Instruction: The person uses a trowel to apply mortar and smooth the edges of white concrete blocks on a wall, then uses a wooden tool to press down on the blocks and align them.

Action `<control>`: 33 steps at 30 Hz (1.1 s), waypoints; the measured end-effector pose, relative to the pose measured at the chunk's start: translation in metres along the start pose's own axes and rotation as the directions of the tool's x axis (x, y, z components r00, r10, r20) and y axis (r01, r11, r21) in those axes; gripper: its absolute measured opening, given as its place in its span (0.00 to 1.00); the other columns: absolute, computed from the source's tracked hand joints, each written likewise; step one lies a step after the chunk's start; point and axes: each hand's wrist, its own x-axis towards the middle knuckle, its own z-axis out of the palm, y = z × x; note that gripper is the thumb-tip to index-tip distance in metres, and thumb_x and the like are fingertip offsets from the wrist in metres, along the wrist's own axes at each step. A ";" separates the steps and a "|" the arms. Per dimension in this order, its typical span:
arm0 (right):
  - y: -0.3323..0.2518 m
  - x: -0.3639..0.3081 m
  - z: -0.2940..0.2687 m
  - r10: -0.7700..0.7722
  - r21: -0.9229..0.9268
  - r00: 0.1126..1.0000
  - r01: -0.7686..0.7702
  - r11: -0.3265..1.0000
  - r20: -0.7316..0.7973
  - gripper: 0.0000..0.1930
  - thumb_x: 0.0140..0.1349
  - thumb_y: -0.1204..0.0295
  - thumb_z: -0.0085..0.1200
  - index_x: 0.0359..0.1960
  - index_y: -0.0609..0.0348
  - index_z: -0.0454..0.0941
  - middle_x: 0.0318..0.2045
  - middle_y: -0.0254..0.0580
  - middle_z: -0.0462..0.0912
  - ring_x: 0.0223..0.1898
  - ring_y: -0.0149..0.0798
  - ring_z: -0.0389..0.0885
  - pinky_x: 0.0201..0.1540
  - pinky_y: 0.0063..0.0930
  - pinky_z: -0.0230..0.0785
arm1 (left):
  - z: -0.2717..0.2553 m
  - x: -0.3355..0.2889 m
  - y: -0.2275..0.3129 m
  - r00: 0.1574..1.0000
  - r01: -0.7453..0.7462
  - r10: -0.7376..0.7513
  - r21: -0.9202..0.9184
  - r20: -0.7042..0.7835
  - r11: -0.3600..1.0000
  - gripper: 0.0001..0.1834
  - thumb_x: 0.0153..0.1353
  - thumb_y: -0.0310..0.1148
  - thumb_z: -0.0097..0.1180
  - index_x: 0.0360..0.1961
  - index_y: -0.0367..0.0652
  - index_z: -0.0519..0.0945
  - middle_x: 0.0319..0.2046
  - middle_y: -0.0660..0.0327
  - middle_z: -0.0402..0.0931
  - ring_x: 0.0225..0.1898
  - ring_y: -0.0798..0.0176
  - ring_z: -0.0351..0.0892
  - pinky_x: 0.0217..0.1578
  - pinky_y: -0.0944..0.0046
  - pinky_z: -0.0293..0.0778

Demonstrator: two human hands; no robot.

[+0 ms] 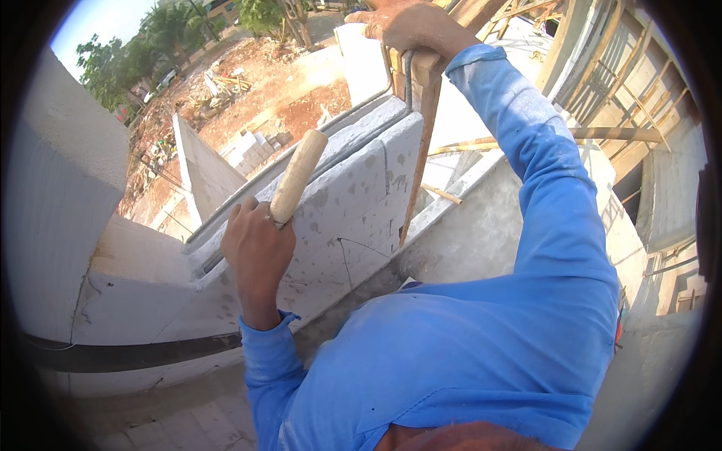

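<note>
My left hand [259, 244] is closed around the lower end of a tool with a pale round wooden handle [298, 177]. A bit of metal shows where the handle meets my fingers; the rest of the tool is hidden. It is held over the grooved top of a low light-grey block wall [331, 207] with damp-looking spots. At the top edge of the view, my right hand [406, 24] lies over the top of a wooden post [427, 79], fingers stretched to the left above a white panel [362, 64]. A bent steel bar [408, 79] stands below its wrist.
A thick grey wall [71, 173] rises at the left. Beyond the low wall lies reddish ground [301, 83] with rubble and stacked blocks [252, 150]. Bamboo poles [602, 134] and timber framing [647, 83] stand on the right. A dark band [143, 353] runs along the lower left wall.
</note>
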 end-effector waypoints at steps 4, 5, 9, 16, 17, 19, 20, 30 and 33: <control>0.014 0.002 0.016 0.019 0.158 0.978 -0.053 0.986 0.207 0.19 0.62 0.62 0.42 0.54 0.41 0.76 0.61 0.46 0.68 0.66 0.50 0.59 0.61 0.47 0.60 | -0.002 -0.003 0.006 0.998 0.062 -0.063 -0.017 -0.003 0.998 0.08 0.48 0.32 0.62 0.23 0.38 0.79 0.26 0.59 0.73 0.34 0.53 0.74 0.34 0.53 0.71; 0.013 0.004 0.011 0.007 0.158 0.968 -0.048 0.986 0.250 0.19 0.62 0.62 0.41 0.54 0.41 0.76 0.61 0.45 0.68 0.66 0.49 0.60 0.61 0.47 0.60 | -0.002 -0.002 0.007 0.998 0.055 -0.055 -0.027 -0.008 0.998 0.08 0.48 0.32 0.62 0.23 0.38 0.79 0.26 0.58 0.72 0.34 0.53 0.74 0.33 0.53 0.71; 0.015 0.005 0.011 0.018 0.100 0.954 -0.050 0.994 0.300 0.18 0.62 0.62 0.41 0.51 0.46 0.77 0.56 0.48 0.73 0.60 0.48 0.68 0.56 0.45 0.65 | -0.003 -0.001 0.003 0.999 0.044 -0.044 -0.070 -0.006 0.997 0.07 0.48 0.31 0.61 0.23 0.38 0.79 0.25 0.57 0.72 0.33 0.50 0.74 0.33 0.52 0.71; 0.021 0.009 0.005 0.157 0.025 0.825 -0.203 0.979 0.543 0.17 0.59 0.61 0.43 0.35 0.59 0.83 0.40 0.50 0.83 0.43 0.51 0.79 0.50 0.40 0.70 | -0.020 0.023 0.010 0.960 0.265 -0.274 -0.131 -0.058 0.955 0.07 0.52 0.31 0.57 0.30 0.38 0.80 0.29 0.52 0.76 0.35 0.46 0.77 0.37 0.49 0.71; 0.019 0.007 -0.001 0.158 0.029 0.847 -0.200 0.979 0.508 0.16 0.59 0.61 0.44 0.32 0.58 0.83 0.39 0.48 0.83 0.44 0.49 0.79 0.50 0.41 0.70 | -0.023 0.029 0.011 0.960 0.265 -0.272 -0.103 -0.062 0.959 0.08 0.53 0.32 0.57 0.31 0.38 0.80 0.30 0.52 0.76 0.36 0.46 0.77 0.37 0.49 0.71; 0.009 -0.003 -0.013 0.159 0.028 0.883 -0.190 0.981 0.442 0.16 0.59 0.61 0.45 0.26 0.57 0.83 0.36 0.44 0.84 0.44 0.46 0.79 0.51 0.42 0.70 | -0.026 0.042 0.008 0.961 0.267 -0.270 -0.057 -0.065 0.962 0.09 0.55 0.33 0.55 0.32 0.37 0.80 0.31 0.51 0.76 0.36 0.46 0.77 0.38 0.50 0.71; 0.011 -0.011 -0.007 0.039 0.017 0.941 -0.048 0.999 0.335 0.15 0.58 0.61 0.46 0.25 0.56 0.83 0.33 0.42 0.83 0.44 0.44 0.79 0.51 0.43 0.70 | -0.026 0.047 0.010 0.967 0.251 -0.251 -0.007 -0.051 0.968 0.11 0.55 0.34 0.54 0.33 0.37 0.81 0.32 0.50 0.77 0.37 0.45 0.78 0.38 0.50 0.71; 0.013 -0.038 0.015 -0.252 -0.119 0.966 0.245 0.962 -0.051 0.10 0.51 0.63 0.50 0.18 0.49 0.79 0.25 0.31 0.79 0.41 0.35 0.77 0.49 0.42 0.71 | 0.000 0.073 0.011 0.962 0.185 -0.206 0.128 0.180 0.974 0.12 0.55 0.37 0.55 0.31 0.39 0.83 0.26 0.48 0.80 0.33 0.44 0.80 0.37 0.51 0.74; 0.013 -0.033 0.014 -0.327 -0.125 0.943 0.317 0.940 -0.064 0.07 0.48 0.65 0.50 0.17 0.49 0.78 0.23 0.31 0.77 0.39 0.34 0.77 0.41 0.36 0.72 | 0.004 0.073 0.009 0.953 0.201 -0.226 0.135 0.201 0.970 0.13 0.56 0.39 0.55 0.33 0.40 0.83 0.27 0.48 0.80 0.34 0.44 0.80 0.37 0.50 0.73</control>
